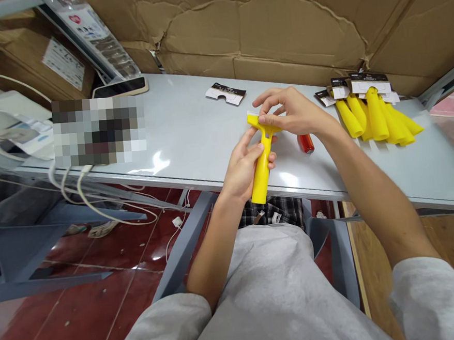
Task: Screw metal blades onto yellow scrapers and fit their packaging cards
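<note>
A yellow plastic scraper is held over the front of the table, its round handle tilted down toward me and its wide head pointing away. My left hand is wrapped around the handle near its neck. With the thumb on the head and the fingers curled over its far edge, my right hand grips the top of the scraper. A pale strip shows along the head's left edge; the rest of that edge is hidden by my fingers. Just right of the scraper lies a small red cylindrical object.
A black-and-white header card lies beyond my hands. Several yellow scrapers with cards attached are piled at the right. A phone, white cables and a blurred-out patch are at the left. Cardboard stands behind the table.
</note>
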Tool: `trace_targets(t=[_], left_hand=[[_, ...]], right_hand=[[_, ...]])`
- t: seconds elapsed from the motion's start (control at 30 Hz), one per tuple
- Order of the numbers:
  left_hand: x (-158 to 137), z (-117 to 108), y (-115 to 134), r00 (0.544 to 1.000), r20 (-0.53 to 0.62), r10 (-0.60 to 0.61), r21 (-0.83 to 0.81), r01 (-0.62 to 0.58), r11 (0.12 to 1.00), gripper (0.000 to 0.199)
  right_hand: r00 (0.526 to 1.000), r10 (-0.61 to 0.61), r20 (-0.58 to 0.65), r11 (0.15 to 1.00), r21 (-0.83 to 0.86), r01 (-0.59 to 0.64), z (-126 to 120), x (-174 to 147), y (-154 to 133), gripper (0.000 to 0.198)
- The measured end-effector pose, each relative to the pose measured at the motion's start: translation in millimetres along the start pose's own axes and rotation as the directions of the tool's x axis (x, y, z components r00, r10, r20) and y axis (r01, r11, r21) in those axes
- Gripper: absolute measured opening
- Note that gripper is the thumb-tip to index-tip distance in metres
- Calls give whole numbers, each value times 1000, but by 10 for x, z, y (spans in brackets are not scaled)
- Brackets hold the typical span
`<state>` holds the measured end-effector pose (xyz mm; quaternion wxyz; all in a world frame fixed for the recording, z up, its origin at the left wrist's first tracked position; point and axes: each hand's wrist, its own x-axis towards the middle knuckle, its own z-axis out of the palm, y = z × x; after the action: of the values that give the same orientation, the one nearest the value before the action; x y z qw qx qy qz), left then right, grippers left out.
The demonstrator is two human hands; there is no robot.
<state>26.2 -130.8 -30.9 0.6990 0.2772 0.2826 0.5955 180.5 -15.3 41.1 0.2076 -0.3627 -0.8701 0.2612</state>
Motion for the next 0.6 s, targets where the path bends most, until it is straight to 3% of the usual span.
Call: trace_targets(t=[0.27, 0.4, 0.53, 0.6], left_hand=[[0, 0, 4, 1000, -9, -20, 0, 20, 1000, 74], [-6, -22, 27, 999, -7, -36, -34, 36, 999, 71], [-38, -52, 62, 999, 8, -50, -77, 50, 996, 68], [-63, -68, 72, 999, 7, -44, -86, 45, 995, 68]], right_hand=[[997, -50, -60, 996, 69, 55, 70, -1, 98, 38], [981, -47, -187, 995, 79, 63, -80, 78, 223, 53], [940, 61, -335, 992, -82, -94, -325, -23, 375, 58], [958, 92, -273, 959, -234, -159, -383, -221, 428, 51]])
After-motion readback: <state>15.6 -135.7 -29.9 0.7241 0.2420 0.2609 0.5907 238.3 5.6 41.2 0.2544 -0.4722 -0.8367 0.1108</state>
